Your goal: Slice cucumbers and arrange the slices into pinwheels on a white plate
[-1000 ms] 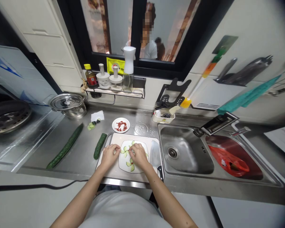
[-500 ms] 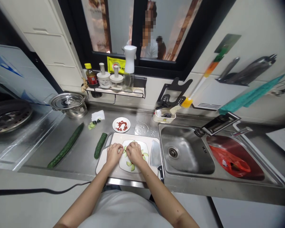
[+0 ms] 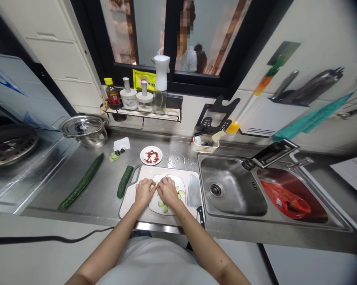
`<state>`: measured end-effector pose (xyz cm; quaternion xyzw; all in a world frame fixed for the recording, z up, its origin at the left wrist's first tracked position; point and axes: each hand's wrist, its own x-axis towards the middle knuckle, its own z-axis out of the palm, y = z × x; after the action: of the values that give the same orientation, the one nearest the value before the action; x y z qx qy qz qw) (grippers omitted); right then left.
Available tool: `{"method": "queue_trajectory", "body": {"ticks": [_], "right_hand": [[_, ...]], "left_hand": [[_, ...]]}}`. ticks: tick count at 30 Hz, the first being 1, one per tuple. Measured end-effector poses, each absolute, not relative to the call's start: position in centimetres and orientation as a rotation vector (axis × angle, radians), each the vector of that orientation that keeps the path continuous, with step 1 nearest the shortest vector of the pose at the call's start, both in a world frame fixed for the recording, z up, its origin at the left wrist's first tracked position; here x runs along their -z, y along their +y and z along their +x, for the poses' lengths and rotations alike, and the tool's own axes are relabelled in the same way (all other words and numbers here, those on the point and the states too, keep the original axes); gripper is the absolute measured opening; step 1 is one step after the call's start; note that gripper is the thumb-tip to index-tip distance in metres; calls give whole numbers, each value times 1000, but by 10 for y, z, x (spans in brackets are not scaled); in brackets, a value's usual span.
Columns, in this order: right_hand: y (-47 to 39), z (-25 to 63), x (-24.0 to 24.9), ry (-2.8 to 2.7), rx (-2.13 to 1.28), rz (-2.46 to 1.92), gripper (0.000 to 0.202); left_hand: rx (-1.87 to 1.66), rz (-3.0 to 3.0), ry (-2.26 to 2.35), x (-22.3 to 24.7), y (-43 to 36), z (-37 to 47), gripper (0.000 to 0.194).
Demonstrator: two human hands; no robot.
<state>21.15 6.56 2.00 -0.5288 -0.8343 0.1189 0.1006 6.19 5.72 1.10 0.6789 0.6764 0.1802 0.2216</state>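
A white squarish plate (image 3: pixel 154 206) lies on the light cutting board (image 3: pixel 127 209), with pale green cucumber slices (image 3: pixel 163 206) and a little red set out on it. My left hand (image 3: pixel 144 192) is over the plate's left side, its curled fingertips pinching at a cucumber slice near the upper edge. Close beside it, my right hand (image 3: pixel 167 191) bends over the middle of the plate. Its fingers are drawn together and pointing down; what they hold is hidden beneath them. A knife (image 3: pixel 193 192) with a black handle rests along the board's right side.
A cut cucumber (image 3: pixel 125 182) and a long whole one (image 3: pixel 82 183) lie to the left. Behind the board are a small plate of red pieces (image 3: pixel 151 162) and some cucumber scraps (image 3: pixel 114 156). A lidded pot (image 3: pixel 90 132) stands back left; a double sink (image 3: pixel 233 186) is at right.
Both hands stay over the plate with only slight finger movement at its upper part. The whole view has shifted a little.
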Motion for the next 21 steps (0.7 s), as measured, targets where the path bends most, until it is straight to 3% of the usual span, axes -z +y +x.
{"method": "queue_trajectory", "body": {"ticks": [21], "right_hand": [[65, 218, -20, -2320, -388, -1605, 16]], "left_hand": [[-561, 1846, 1875, -16, 59, 60, 13]]}}
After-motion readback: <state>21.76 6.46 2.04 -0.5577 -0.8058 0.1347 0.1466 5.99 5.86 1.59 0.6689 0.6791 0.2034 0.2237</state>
